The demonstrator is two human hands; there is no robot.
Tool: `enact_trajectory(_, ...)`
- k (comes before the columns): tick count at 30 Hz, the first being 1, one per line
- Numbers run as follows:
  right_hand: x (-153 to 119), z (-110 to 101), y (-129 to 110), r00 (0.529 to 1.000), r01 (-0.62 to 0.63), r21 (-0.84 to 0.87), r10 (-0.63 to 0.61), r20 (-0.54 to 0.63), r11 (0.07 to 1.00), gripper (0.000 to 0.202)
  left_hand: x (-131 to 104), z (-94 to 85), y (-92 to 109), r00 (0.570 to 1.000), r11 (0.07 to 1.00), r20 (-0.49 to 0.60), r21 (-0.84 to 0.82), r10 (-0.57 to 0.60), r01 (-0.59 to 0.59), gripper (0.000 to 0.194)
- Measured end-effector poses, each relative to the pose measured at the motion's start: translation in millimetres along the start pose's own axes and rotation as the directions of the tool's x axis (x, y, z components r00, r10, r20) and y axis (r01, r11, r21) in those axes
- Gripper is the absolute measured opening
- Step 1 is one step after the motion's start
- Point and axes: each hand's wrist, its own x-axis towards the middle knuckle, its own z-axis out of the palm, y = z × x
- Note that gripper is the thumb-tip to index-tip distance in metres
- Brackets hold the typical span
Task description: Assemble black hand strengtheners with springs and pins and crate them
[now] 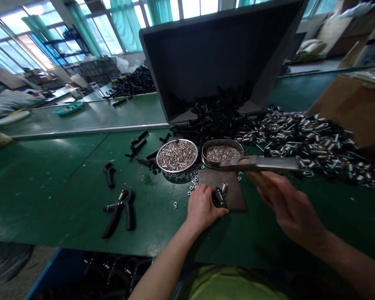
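Note:
My right hand [289,206] is wrapped round the wooden handle of a hammer [265,163], whose metal head is raised above the bench. My left hand [204,208] presses a black hand grip exerciser [220,196] with a metal coil spring down on a dark square metal plate [237,196]. Part of the exerciser is hidden under my fingers. Behind the plate stand a round dish of small metal pins [177,155] and an oval tin of tiny metal parts [222,153]. Small metal rings [192,183] lie scattered beside the plate.
An assembled black hand grip [121,212] and a loose black handle [109,175] lie to the left. A large dark bin [221,62] spills black handles at the back. Springs and metal parts [312,143] are heaped at right, near a cardboard box [353,108]. A blue crate [56,271] sits below the bench edge.

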Motion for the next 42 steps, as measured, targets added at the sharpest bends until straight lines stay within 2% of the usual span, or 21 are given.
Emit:
enact_trajectory(1, -1.6, 2.0, 0.1, 1.0, 0.006, -0.01, -0.006, -0.012, 1.0, 0.039, -0.1, 0.1, 0.0, 1.0, 1.0, -0.001, 0.003, 0.002, -0.002, 0.058)
enact_trajectory(2, -3.3, 5.3, 1.6, 0.999, 0.013, -0.042, -0.011, 0.036, 0.999, 0.038, -0.3, 0.1, 0.2, 1.0, 1.0, -0.001, 0.004, 0.006, -0.006, 0.058)
enact_trajectory(5, -9.1, 15.6, 16.3, 0.952, 0.024, -0.206, 0.04, 0.302, 0.978, 0.038, -0.7, 0.8, 0.7, 1.0, 1.0, 0.007, -0.001, 0.014, -0.014, 0.056)
enact_trajectory(6, -12.3, 16.8, 24.3, 0.944, 0.017, -0.269, 0.073, 0.321, 0.963, 0.039, -0.7, 1.1, 0.7, 1.0, 1.0, 0.009, -0.006, 0.011, -0.011, 0.056)
enact_trajectory(10, -32.9, 5.1, 64.6, 0.979, -0.033, -0.578, 0.144, 0.147, 0.816, 0.045, -0.6, 1.2, -0.1, 0.999, 0.996, -0.027, -0.085, -0.037, 0.035, 0.057)
enact_trajectory(13, -43.4, -5.0, 85.7, 0.991, -0.005, -0.705, 0.099, 0.092, 0.709, 0.047, -2.7, -1.5, 2.8, 0.98, 0.944, -0.094, -0.298, -0.175, 0.14, 0.056)
enact_trajectory(15, -40.5, -1.7, 81.9, 0.999, -0.005, -0.633, 0.029, 0.027, 0.774, 0.049, -6.7, -2.7, 9.7, 0.953, 0.854, -0.112, -0.482, -0.28, 0.194, 0.057)
enact_trajectory(17, -30.7, 10.5, 61.0, 0.999, -0.035, -0.39, 0.036, -0.005, 0.92, 0.048, -12.8, -1.3, 20.1, 0.941, 0.766, -0.104, -0.612, -0.321, 0.194, 0.06)
enact_trajectory(19, -17.9, 27.0, 31.1, 0.996, -0.061, -0.096, 0.067, 0.056, 0.994, 0.048, -18.4, 1.4, 29.0, 0.959, 0.741, -0.091, -0.655, -0.269, 0.146, 0.057)
enact_trajectory(21, -5.5, 41.7, 6.1, 0.994, -0.053, 0.054, 0.048, 0.098, 0.997, 0.039, -19.3, 0.2, 28.4, 0.992, 0.774, -0.055, -0.63, -0.114, 0.054, 0.048)
enact_trajectory(23, 4.3, 49.9, -3.8, 0.996, -0.048, 0.08, 0.042, 0.074, 0.996, 0.032, -11.5, -10.8, 11.3, 0.999, 0.83, -0.025, -0.557, 0.034, -0.042, 0.033)
enact_trajectory(24, 7.7, 51.1, -2.8, 0.996, -0.06, 0.073, 0.055, 0.065, 0.996, 0.031, -3.9, -20.9, -4.0, 0.998, 0.872, -0.025, -0.485, 0.064, -0.068, 0.027)
enact_trajectory(26, 11.0, 49.3, 6.9, 0.993, -0.097, 0.04, 0.094, 0.073, 0.994, 0.033, 17.1, -48.3, -45.0, 0.985, 0.977, -0.167, -0.213, -0.053, 0.017, 0.027)
enact_trajectory(27, 11.0, 47.4, 13.0, 0.99, -0.118, 0.018, 0.116, 0.084, 0.993, 0.035, 29.1, -63.6, -68.4, 0.954, 0.989, -0.262, -0.021, -0.144, 0.143, 0.033)
enact_trajectory(28, 10.0, 45.6, 18.6, 0.986, -0.138, -0.002, 0.137, 0.099, 0.99, 0.037, 41.0, -78.5, -92.0, 0.924, 0.972, -0.32, 0.036, -0.209, 0.233, 0.039)
enact_trajectory(31, 4.1, 44.1, 27.2, 0.971, -0.172, -0.031, 0.175, 0.162, 0.985, 0.037, 69.0, -111.2, -151.0, 0.884, 0.921, -0.345, 0.115, -0.314, 0.372, 0.042)
enact_trajectory(33, 0.4, 45.6, 26.9, 0.963, -0.182, -0.027, 0.184, 0.198, 0.983, 0.036, 78.0, -120.6, -174.3, 0.886, 0.9, -0.307, 0.156, -0.348, 0.408, 0.035)
enact_trajectory(35, -1.4, 46.1, 24.8, 0.959, -0.19, -0.012, 0.189, 0.211, 0.982, 0.035, 79.4, -124.5, -185.6, 0.889, 0.889, -0.282, 0.185, -0.36, 0.419, 0.027)
enact_trajectory(38, -0.1, 41.3, 20.9, 0.961, -0.207, 0.026, 0.199, 0.194, 0.978, 0.035, 69.6, -130.8, -187.4, 0.874, 0.879, -0.316, 0.186, -0.37, 0.44, 0.025)
enact_trajectory(41, 4.2, 33.9, 12.1, 0.958, -0.251, 0.097, 0.232, 0.17, 0.963, 0.035, 48.5, -134.2, -172.7, 0.822, 0.865, -0.41, 0.134, -0.396, 0.484, 0.031)
enact_trajectory(42, 5.8, 32.6, 7.1, 0.955, -0.27, 0.137, 0.246, 0.168, 0.953, 0.036, 39.6, -131.6, -162.7, 0.806, 0.879, -0.428, 0.052, -0.409, 0.474, 0.033)
